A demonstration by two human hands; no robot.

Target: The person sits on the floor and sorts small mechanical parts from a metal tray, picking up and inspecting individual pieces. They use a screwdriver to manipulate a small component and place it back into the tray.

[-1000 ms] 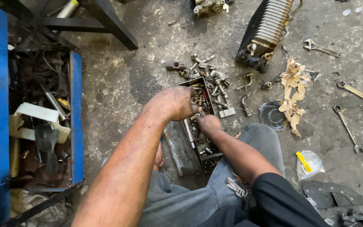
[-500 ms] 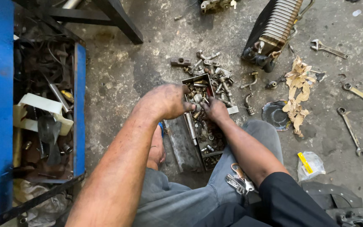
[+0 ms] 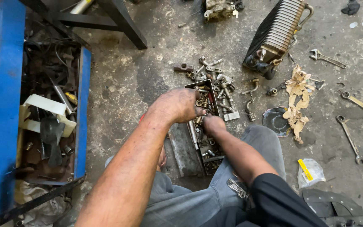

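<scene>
I sit on a stained concrete floor with a narrow dark metal tray (image 3: 200, 156) of bolts and brass fittings between my knees. My left hand (image 3: 176, 105), black with grease, lies over the tray's upper left side, knuckles up and fingers curled down into the parts. My right hand (image 3: 213, 125) is just below it, fingertips pushed down among the fittings in the middle of the tray. What the fingers of either hand hold is hidden. A pile of loose fittings (image 3: 215, 73) lies just past the tray's far end.
A finned radiator core (image 3: 278, 29) lies at the far right, with spanners (image 3: 349, 136) and crumpled brown scraps (image 3: 297, 96) to the right. A blue metal rack (image 3: 5, 105) full of scrap stands on the left. A flat metal plate (image 3: 183, 151) lies beside the tray.
My right hand reached up the tray towards my left hand half a second ago and has drawn back to mid-tray. My left hand has barely moved.
</scene>
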